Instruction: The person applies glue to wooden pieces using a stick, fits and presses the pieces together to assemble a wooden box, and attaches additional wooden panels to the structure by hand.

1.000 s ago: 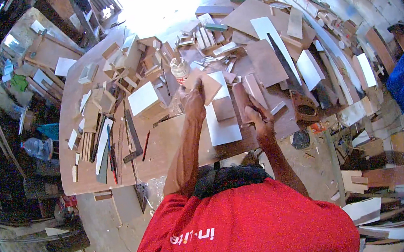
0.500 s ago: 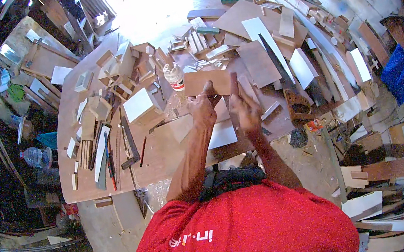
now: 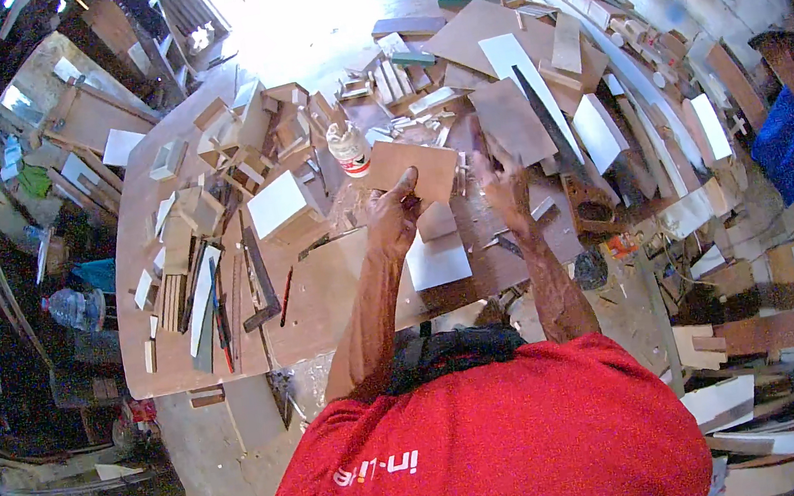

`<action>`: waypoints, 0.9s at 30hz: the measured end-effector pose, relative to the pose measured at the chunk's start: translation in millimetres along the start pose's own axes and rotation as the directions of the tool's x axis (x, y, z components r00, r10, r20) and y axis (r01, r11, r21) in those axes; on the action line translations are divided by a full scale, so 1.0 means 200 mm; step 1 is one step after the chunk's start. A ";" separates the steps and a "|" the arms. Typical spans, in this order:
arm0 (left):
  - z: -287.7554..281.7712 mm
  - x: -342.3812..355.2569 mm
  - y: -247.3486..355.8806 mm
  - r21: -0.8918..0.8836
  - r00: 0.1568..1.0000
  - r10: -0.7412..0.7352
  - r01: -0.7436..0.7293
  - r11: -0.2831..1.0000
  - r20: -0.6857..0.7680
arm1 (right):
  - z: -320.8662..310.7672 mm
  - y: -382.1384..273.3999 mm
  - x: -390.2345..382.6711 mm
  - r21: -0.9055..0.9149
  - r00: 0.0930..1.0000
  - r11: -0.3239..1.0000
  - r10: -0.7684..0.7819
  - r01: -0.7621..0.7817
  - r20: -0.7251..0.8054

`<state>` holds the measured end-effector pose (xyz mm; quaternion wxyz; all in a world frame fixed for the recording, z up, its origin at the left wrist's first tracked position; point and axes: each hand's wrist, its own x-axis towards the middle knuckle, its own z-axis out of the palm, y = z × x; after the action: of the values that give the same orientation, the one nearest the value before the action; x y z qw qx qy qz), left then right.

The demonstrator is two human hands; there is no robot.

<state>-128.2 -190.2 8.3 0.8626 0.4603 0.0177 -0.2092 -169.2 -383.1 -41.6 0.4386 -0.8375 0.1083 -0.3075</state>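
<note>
My left hand grips a small rectangular brown wooden board, its thumb lying on the upper face. A short way to the right, my right hand is closed around a narrow dark brown piece that sticks up past the fingers; its exact kind is unclear. The board and this piece are apart. Just beyond the board's left corner stands a white tub with a red and dark label. Under the board and my left wrist lies a white-faced panel on the wooden worktable.
To the left are a white-topped wooden box, a red pencil-like stick and a dark try square. Small offcuts crowd the back. Panels and long strips fill the right, near a pierced brown block.
My right hand has moved right, away from the board, with the narrow dark piece. The board has tilted, its right end lower, and my left thumb still rests on it.
</note>
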 end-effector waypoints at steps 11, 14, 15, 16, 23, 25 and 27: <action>-0.06 -0.03 0.04 0.125 1.000 0.008 -0.008 0.992 0.000 | 0.06 0.12 -0.12 -0.115 0.982 0.982 0.163 -0.152 0.098; -0.05 -0.01 0.03 0.090 1.000 0.014 -0.012 0.996 -0.019 | 0.02 -0.09 -0.07 0.262 0.885 0.859 0.364 -0.440 0.290; -0.06 -0.01 0.01 0.071 0.998 0.060 -0.059 0.996 -0.012 | -0.01 -0.16 -0.07 0.443 0.815 0.710 0.333 -0.548 0.474; -0.07 0.00 0.00 0.087 0.997 0.012 -0.005 0.996 -0.075 | -0.03 -0.23 -0.06 0.408 0.832 0.760 0.305 -0.506 0.462; -0.15 0.07 -0.07 0.655 0.828 0.535 -0.500 0.567 0.168 | 0.00 -0.42 -0.15 0.431 0.852 0.836 0.080 -0.340 0.517; -0.13 0.04 -0.08 0.380 0.922 0.381 -0.377 0.845 0.067 | 0.03 -0.37 -0.16 0.365 0.839 0.860 0.123 -0.356 0.529; -0.09 -0.02 -0.06 0.205 0.958 0.276 -0.285 0.936 0.072 | 0.08 -0.33 -0.16 0.562 0.692 0.455 0.193 -0.691 0.695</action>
<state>-133.0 -181.0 -11.4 0.8293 0.5435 -0.0889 -0.0943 -190.9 -319.2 -9.4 0.8399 -0.5365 0.0577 0.0591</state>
